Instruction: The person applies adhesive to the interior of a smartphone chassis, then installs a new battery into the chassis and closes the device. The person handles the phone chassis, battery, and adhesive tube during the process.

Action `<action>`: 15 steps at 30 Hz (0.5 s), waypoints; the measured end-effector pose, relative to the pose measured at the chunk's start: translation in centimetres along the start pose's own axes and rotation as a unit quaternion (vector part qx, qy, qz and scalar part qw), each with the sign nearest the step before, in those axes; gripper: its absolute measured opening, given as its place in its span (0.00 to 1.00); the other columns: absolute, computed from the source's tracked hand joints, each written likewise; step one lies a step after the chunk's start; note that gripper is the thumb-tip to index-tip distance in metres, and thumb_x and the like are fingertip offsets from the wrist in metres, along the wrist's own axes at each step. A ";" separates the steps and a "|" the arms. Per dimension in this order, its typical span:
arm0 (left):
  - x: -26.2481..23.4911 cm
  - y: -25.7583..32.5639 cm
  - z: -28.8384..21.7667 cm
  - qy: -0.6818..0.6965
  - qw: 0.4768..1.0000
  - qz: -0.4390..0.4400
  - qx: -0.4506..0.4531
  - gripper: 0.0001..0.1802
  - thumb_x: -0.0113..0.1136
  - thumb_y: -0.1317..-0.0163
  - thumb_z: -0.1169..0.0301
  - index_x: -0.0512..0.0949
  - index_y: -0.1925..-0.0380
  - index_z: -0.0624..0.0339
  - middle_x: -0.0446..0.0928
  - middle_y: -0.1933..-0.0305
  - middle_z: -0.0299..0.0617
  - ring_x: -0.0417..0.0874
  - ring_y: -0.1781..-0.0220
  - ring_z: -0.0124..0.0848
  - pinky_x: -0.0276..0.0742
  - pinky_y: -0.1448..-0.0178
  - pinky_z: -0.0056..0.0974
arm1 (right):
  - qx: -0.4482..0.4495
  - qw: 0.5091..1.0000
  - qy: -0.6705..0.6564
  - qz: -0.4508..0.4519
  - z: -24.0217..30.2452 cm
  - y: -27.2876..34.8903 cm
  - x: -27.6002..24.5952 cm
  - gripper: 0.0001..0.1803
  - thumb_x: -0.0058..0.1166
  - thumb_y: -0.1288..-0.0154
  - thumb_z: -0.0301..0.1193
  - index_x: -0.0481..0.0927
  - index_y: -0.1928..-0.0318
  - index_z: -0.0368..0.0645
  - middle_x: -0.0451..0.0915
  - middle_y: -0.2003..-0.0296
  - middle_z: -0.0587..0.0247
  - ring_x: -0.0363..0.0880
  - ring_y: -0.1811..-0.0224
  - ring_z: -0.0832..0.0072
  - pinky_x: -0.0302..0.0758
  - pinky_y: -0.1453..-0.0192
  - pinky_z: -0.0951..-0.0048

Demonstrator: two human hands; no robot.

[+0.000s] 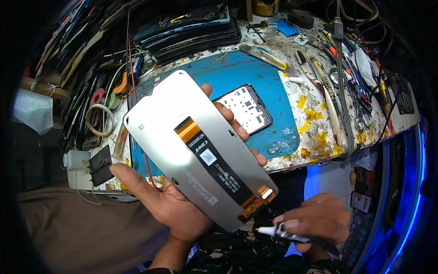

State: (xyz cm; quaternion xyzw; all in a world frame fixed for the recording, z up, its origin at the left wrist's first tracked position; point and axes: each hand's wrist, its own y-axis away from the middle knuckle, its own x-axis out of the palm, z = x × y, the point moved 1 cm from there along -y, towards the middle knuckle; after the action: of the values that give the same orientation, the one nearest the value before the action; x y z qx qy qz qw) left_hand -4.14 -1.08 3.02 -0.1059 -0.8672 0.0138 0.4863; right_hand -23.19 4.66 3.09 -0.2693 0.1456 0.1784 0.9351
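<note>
Pinching nozzled tube point(282, 232), contents hidden, with right fingers point(296, 224); left fingers point(239, 130) clasping screen panel point(182, 155).

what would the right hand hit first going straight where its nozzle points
Likely the lower edge of the silver screen panel in the left hand; the white-tipped tube in the right hand points left toward it. Depth is unclear, so it might pass beneath.

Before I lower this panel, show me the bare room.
The blue mat looks bare between the phone frame and the dark stack beyond, and in a strip right of the frame. Tools crowd the area right of the mat.
</note>
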 end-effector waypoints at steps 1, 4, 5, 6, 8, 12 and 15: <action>-0.1 0.0 0.1 -0.010 1.000 0.005 0.002 0.62 0.24 0.45 0.20 0.40 0.27 0.64 0.61 0.35 0.58 0.66 0.44 0.47 0.73 0.52 0.60 | -0.006 1.000 -0.010 0.009 0.1 -0.1 0.2 0.19 0.58 0.35 0.43 0.76 0.51 0.44 0.86 0.65 0.54 0.83 0.78 0.73 0.73 0.73 0.77; -0.1 0.0 0.3 -0.013 1.000 0.013 0.007 0.62 0.25 0.45 0.21 0.40 0.27 0.64 0.62 0.36 0.59 0.66 0.44 0.47 0.74 0.51 0.61 | -0.025 1.000 0.003 -0.001 0.0 -0.3 0.9 0.19 0.62 0.38 0.40 0.78 0.51 0.43 0.86 0.64 0.56 0.81 0.80 0.76 0.72 0.74 0.78; -0.1 0.0 0.3 -0.021 1.000 0.011 0.006 0.62 0.25 0.45 0.21 0.40 0.27 0.64 0.62 0.36 0.59 0.66 0.44 0.47 0.75 0.51 0.61 | -0.021 1.000 0.005 0.008 0.0 -0.4 1.1 0.19 0.62 0.38 0.40 0.79 0.51 0.43 0.86 0.64 0.56 0.81 0.80 0.76 0.71 0.74 0.79; -0.1 0.0 0.2 -0.022 1.000 0.007 0.009 0.62 0.25 0.45 0.21 0.40 0.28 0.64 0.63 0.37 0.58 0.66 0.44 0.46 0.75 0.52 0.60 | -0.027 1.000 0.005 0.006 -0.1 -0.4 1.2 0.18 0.63 0.38 0.39 0.79 0.52 0.44 0.86 0.64 0.57 0.80 0.80 0.77 0.71 0.75 0.79; 0.0 0.0 0.2 -0.033 0.999 -0.002 0.007 0.62 0.25 0.45 0.21 0.42 0.28 0.64 0.64 0.37 0.57 0.67 0.45 0.46 0.76 0.53 0.59 | -0.020 1.000 0.004 0.004 0.0 -0.5 1.4 0.18 0.63 0.38 0.39 0.80 0.52 0.44 0.86 0.64 0.58 0.80 0.81 0.78 0.71 0.74 0.79; 0.1 0.0 0.2 -0.046 0.999 -0.010 0.009 0.62 0.25 0.45 0.21 0.43 0.28 0.65 0.66 0.40 0.56 0.68 0.46 0.45 0.77 0.55 0.58 | -0.013 1.000 -0.005 0.000 0.0 -0.6 1.6 0.18 0.63 0.38 0.39 0.80 0.52 0.45 0.86 0.64 0.59 0.80 0.80 0.79 0.70 0.74 0.79; 0.1 -0.1 0.2 -0.043 0.999 -0.011 0.013 0.61 0.26 0.45 0.21 0.44 0.28 0.65 0.67 0.41 0.55 0.69 0.47 0.45 0.77 0.55 0.58 | -0.014 1.000 0.003 -0.002 0.0 -0.6 1.7 0.18 0.63 0.38 0.39 0.80 0.51 0.45 0.86 0.63 0.59 0.81 0.78 0.78 0.69 0.74 0.80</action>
State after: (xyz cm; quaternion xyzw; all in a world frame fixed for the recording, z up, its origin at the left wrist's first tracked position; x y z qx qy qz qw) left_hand -4.39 -1.14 2.95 -0.0889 -0.8881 0.0242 0.4503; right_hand -21.42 4.60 2.75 -0.2832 0.1450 0.1777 0.9312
